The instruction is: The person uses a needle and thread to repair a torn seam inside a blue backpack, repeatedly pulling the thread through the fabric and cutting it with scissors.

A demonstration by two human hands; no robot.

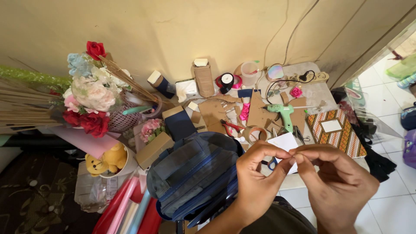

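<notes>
- The left hand (259,173) is being held closed in a pinch, thumb and forefinger pressed together at their tips.
- The right hand (336,177) is likewise being kept closed in a pinch, its fingertips (299,152) meeting those of the left hand.
- Something very small or thin is apparently being gripped between both pinches; what it is cannot be told.
- The white paper card (284,142) is lying just beyond the meeting fingertips, partly covered by them, equally near to both hands.
- Further out, a tape roll (257,133) and a green glue gun (282,113) are lying on the cluttered floor (394,212).
- A blue bag (195,173) is resting left of the left hand.
</notes>
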